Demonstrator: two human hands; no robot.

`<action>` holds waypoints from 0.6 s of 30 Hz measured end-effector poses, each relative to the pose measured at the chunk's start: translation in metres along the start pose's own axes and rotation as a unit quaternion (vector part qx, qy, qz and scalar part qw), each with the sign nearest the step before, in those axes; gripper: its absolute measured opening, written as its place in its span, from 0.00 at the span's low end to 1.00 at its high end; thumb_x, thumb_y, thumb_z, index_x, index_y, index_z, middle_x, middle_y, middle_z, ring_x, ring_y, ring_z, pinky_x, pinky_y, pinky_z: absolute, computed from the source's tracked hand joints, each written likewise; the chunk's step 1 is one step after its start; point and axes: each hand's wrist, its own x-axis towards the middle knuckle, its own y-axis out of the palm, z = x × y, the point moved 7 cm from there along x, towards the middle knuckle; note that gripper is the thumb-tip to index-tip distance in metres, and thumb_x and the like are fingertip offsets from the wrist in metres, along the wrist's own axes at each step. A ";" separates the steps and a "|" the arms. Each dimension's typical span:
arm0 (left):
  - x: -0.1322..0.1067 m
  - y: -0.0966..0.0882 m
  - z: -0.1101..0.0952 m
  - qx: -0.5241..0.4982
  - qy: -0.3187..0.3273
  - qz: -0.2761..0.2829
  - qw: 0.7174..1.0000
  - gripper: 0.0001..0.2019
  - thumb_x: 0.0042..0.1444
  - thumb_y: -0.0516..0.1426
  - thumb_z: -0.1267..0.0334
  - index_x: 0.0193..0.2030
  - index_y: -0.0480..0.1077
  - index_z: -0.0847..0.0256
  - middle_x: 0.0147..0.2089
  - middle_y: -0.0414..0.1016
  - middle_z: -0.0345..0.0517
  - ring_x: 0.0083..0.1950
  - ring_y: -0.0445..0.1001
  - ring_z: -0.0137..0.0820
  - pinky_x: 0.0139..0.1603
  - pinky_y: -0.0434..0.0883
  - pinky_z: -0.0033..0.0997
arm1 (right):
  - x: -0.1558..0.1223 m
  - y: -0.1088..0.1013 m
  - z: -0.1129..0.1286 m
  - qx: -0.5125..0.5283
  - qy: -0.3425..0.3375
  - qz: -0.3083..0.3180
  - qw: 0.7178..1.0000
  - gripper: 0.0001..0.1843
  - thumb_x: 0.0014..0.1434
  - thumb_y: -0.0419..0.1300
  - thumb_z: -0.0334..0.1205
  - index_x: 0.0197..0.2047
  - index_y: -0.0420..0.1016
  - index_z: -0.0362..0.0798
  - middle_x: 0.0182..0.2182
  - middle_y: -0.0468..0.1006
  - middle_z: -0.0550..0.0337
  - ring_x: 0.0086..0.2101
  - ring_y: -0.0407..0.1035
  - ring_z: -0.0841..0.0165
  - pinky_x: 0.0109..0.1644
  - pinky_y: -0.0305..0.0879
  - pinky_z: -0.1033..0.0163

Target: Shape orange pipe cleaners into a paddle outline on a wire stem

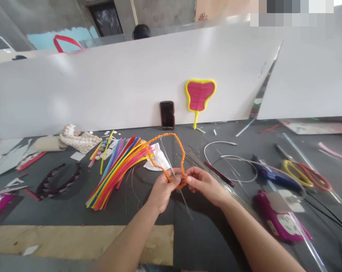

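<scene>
An orange twisted pipe-cleaner loop (183, 154) stands up between my hands, roughly fan-shaped, with thin wires (187, 207) crossing it and sticking out below. My left hand (163, 189) pinches the loop's lower left part and the wires between thumb and fingers. At the lower right of the loop, my right hand (203, 184) has its thumb and forefinger closed on the orange edge. Behind the loop lies a crumpled white tissue (158, 158). Left of my hands is a bundle of coloured pipe cleaners (116, 172). Loose straight wires (216, 172) lie beyond my right hand.
A yellow-rimmed red fan (200, 96) and a phone (167, 115) lean against the white partition (116, 83). At right lie a blue glue gun (275, 175), scissors (308, 174) and a magenta power strip (284, 223). A braided headband (59, 181) is at left.
</scene>
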 end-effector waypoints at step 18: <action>0.007 -0.035 -0.031 -0.110 0.052 -0.109 0.987 0.12 0.49 0.62 0.58 0.36 0.72 0.64 0.28 0.72 0.41 0.30 0.71 0.26 0.33 0.70 0.26 | -0.003 0.013 0.002 -0.067 -0.047 0.004 0.997 0.15 0.53 0.62 0.50 0.30 0.66 0.48 0.23 0.63 0.67 0.23 0.56 0.74 0.27 0.53 0.67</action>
